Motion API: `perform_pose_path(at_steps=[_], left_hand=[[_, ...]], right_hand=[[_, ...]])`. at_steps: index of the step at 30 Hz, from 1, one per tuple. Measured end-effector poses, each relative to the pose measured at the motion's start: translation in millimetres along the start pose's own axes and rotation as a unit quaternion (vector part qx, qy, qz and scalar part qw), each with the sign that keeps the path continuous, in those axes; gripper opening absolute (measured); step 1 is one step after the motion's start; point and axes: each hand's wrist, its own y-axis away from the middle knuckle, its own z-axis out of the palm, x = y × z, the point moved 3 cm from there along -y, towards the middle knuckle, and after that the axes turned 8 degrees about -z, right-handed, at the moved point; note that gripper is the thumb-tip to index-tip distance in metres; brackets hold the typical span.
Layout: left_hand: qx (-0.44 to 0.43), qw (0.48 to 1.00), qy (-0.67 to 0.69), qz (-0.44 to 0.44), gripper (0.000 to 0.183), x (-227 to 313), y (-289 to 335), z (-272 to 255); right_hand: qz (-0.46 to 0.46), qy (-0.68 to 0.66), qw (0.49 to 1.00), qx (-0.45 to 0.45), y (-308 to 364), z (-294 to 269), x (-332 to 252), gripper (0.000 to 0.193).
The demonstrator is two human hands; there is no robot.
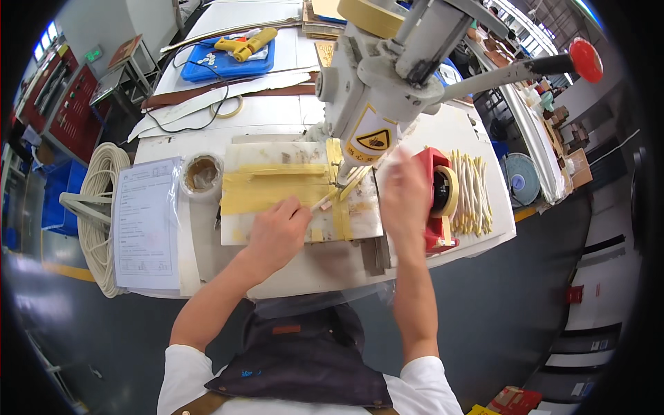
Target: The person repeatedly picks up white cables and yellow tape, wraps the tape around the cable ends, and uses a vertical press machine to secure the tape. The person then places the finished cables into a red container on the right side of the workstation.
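My left hand is closed, its fingertips pinching a thin whitish cord on the white block. Strips of yellow tape cover part of that block. The cord's far end lies under the tip of a grey hand press, beside more yellow tape. My right hand is smeared by motion, so its fingers cannot be made out. It is between the press and a red tape dispenser that carries a roll of yellow tape.
Cut cords with yellow ends lie right of the dispenser. The press's lever with its red knob sticks out rightward. To the left are a cord coil, a printed sheet and a tape roll. A blue tray holds a yellow glue gun.
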Motion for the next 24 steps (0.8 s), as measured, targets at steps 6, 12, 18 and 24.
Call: perform_pose_path(at_steps=[6,12,18,24], left_hand=[[0.021,1.0,-0.009,-0.006,0.005,2,2,-4],[0.01,1.0,0.006,-0.004,0.004,5,0,1],[0.018,1.0,0.002,0.005,0.007,5,1,2],[0.012,1.0,-0.021,0.008,0.006,4,2,1]], right_hand=[[-0.16,-0.441,0.872,0.14,-107,-144,-118,0.053],[-0.195,-0.595,0.77,-0.122,-139,-179,-113,0.025],[-0.288,-0.544,0.782,0.099,-8,-137,-83,0.025],[-0.242,-0.599,0.75,0.143,-1,-129,-81,0.028]])
